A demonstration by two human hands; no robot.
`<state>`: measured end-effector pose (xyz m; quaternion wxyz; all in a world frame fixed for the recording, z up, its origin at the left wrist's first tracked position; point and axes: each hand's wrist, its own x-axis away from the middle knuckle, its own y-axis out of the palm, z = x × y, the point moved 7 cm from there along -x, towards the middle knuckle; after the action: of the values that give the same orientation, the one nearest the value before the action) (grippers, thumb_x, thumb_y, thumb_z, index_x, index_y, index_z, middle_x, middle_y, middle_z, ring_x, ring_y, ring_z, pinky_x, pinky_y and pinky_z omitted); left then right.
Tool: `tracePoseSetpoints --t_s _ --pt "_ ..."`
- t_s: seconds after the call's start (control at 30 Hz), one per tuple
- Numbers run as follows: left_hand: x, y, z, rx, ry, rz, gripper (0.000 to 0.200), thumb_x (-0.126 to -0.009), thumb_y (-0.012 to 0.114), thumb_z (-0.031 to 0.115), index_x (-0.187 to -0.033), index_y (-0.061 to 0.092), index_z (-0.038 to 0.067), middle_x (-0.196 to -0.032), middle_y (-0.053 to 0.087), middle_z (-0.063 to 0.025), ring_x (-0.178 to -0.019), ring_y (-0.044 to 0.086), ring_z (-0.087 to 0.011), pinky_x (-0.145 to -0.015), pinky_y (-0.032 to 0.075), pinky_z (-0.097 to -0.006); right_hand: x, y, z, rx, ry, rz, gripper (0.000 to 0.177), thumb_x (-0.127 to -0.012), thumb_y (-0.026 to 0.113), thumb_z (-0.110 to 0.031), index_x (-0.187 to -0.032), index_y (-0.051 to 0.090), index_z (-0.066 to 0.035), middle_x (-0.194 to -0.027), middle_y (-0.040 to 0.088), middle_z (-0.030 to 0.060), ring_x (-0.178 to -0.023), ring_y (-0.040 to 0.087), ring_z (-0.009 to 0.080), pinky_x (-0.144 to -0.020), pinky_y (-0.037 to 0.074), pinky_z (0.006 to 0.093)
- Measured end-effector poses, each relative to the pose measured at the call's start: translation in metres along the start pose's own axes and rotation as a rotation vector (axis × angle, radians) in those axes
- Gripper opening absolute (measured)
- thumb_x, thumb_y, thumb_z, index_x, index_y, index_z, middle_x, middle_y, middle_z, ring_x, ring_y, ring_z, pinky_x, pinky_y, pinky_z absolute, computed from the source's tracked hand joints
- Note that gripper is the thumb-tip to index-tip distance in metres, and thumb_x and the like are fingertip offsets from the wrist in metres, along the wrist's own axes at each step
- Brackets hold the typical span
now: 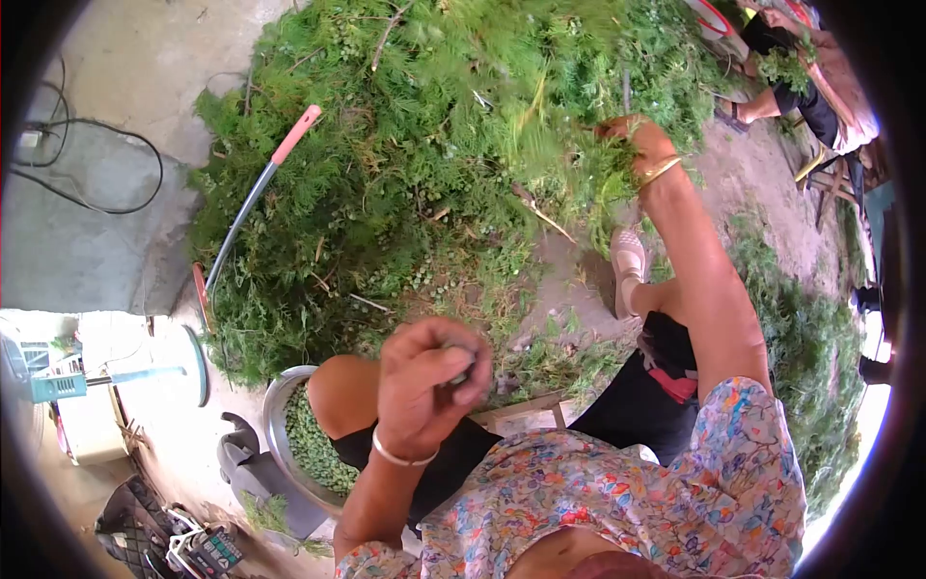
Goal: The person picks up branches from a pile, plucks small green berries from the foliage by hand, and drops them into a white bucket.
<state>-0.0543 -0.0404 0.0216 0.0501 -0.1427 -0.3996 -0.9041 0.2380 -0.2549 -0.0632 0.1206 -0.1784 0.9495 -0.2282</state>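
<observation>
My left hand (pixel 429 381), with a white bracelet at the wrist, is raised in front of me over my thigh. Its fingers are curled in, and something dark shows between them that I cannot make out. Stretched out to the far right, my right hand (pixel 641 145) wears a gold bangle and is closed on a leafy evergreen branch (pixel 608 179), whose foliage is partly smeared by motion. A big heap of cut evergreen branches (pixel 405 135) spreads beyond both hands. Beside my left knee stands a metal basin (pixel 273 415) holding small green cones (pixel 318 449).
Long-handled loppers (pixel 256 193) with pink grips lie on the heap's left side. A pedestal fan (pixel 183 367) stands at far left, near a grey concrete block (pixel 87 222) with black cables. Another person (pixel 830 87) sits at upper right. More cut greenery (pixel 810 357) lies at right.
</observation>
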Motion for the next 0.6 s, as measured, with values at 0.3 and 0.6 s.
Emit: tracePoseSetpoints --t_s 0.3,0.6 --pt "0.132 -0.185 0.11 -0.002 0.625 0.53 0.016 -0.092 0.05 0.019 -0.093 0.054 0.003 -0.08 0.057 -0.0099 -0.06 0.054 -0.0138 -0.044 0.044 -0.022 0.042 -0.001 -0.056 -1.046 0.629 0.341 0.015 -0.084 0.048 -0.008 -0.092 0.054 0.003 -0.053 0.041 -0.0048 -0.046 0.042 0.0104 -0.045 0.042 0.0302" --pt "0.217 -0.298 0.049 -1.211 0.019 1.134 0.056 -0.068 0.067 0.012 -0.119 0.052 -0.005 -0.114 0.055 -0.0194 -0.1 0.053 -0.0293 -0.088 0.041 -0.0405 0.031 -0.007 -0.002 -1.113 0.532 0.231 0.042 -0.067 0.058 0.001 -0.108 0.052 -0.002 -0.078 0.048 0.0019 -0.071 0.057 0.0224 -0.066 0.05 0.0358"
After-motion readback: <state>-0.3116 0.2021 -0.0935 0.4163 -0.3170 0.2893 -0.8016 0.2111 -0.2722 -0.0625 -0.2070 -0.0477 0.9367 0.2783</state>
